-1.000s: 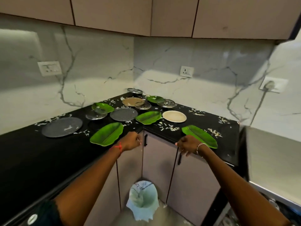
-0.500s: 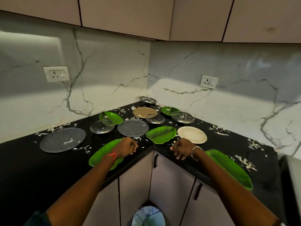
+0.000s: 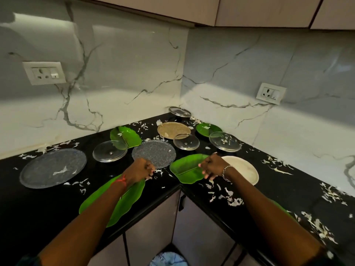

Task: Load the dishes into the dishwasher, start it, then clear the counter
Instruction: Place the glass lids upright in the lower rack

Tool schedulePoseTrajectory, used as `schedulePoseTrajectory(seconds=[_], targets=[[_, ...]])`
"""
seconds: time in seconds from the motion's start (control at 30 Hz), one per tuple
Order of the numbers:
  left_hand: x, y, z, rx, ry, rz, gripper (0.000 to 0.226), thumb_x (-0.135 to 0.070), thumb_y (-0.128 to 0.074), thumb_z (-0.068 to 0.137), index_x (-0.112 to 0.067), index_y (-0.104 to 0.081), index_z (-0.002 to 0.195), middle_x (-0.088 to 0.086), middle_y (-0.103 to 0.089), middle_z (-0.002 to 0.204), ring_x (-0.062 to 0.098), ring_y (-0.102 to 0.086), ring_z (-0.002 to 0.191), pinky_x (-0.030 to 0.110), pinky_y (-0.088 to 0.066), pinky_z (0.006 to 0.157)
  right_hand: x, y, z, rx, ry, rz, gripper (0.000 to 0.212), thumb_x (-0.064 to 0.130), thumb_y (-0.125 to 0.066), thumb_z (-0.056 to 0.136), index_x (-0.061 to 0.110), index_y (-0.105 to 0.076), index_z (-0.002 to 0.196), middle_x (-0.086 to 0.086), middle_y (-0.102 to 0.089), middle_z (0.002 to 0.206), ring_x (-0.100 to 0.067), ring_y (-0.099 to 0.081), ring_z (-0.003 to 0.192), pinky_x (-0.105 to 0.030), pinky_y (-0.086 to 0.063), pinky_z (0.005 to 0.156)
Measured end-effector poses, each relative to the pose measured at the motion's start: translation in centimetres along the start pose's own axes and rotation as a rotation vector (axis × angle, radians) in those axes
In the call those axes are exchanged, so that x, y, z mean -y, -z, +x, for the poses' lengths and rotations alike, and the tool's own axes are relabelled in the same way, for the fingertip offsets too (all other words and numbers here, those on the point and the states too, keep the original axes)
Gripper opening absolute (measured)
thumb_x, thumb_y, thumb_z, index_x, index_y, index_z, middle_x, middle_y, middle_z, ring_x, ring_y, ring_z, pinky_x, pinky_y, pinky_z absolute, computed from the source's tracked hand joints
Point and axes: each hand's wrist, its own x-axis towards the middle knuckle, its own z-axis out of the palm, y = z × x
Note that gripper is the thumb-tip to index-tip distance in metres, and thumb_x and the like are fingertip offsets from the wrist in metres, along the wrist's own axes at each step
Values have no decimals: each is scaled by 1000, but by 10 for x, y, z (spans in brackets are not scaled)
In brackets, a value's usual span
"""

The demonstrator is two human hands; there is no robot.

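Dirty dishes cover a black L-shaped counter (image 3: 28, 204) strewn with white scraps. My left hand (image 3: 141, 169) hovers in a loose fist, holding nothing, over the far tip of a long green leaf plate (image 3: 132, 198) and just in front of a grey speckled plate (image 3: 155, 152). My right hand (image 3: 211, 166) hangs with loosely curled fingers above the right end of another green leaf plate (image 3: 186, 169), beside a cream plate (image 3: 242, 169). Further back lie a large grey plate (image 3: 51, 167), a tan plate (image 3: 172, 129), more green plates and several glass lids (image 3: 109, 153). No dishwasher is in view.
Marble walls with sockets (image 3: 44, 72) close off the corner behind the counter. Upper cabinets hang overhead. Below the counter are cabinet doors (image 3: 151, 227), and a bin with a pale liner (image 3: 167, 259) stands on the floor. My right forearm partly covers a green plate (image 3: 282, 208).
Both hands have risen from the counter's front edge and moved forward over the dishes. The view has swung left and closer to the corner.
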Motion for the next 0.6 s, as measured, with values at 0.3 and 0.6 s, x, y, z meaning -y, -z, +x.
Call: schedulePoseTrajectory(seconds=[0.3, 0.6], targets=[[14, 0, 119, 92, -14, 22, 16, 9, -47, 89, 5, -62, 90, 4, -60, 67, -4, -58, 44, 8, -47, 51, -15, 28, 75, -91, -229, 323, 28, 17, -47, 96, -6, -51, 112, -15, -55, 73, -28, -57, 57, -48, -54, 57], [-17, -26, 220, 192, -80, 50, 18, 7, -48, 88, 8, -62, 99, 1, -59, 70, 4, -58, 57, 6, -44, 48, -54, 72, 124, -324, -336, 582, 22, 19, -48, 95, 3, -46, 111, -17, -53, 73, -31, -58, 57, -39, -53, 41]])
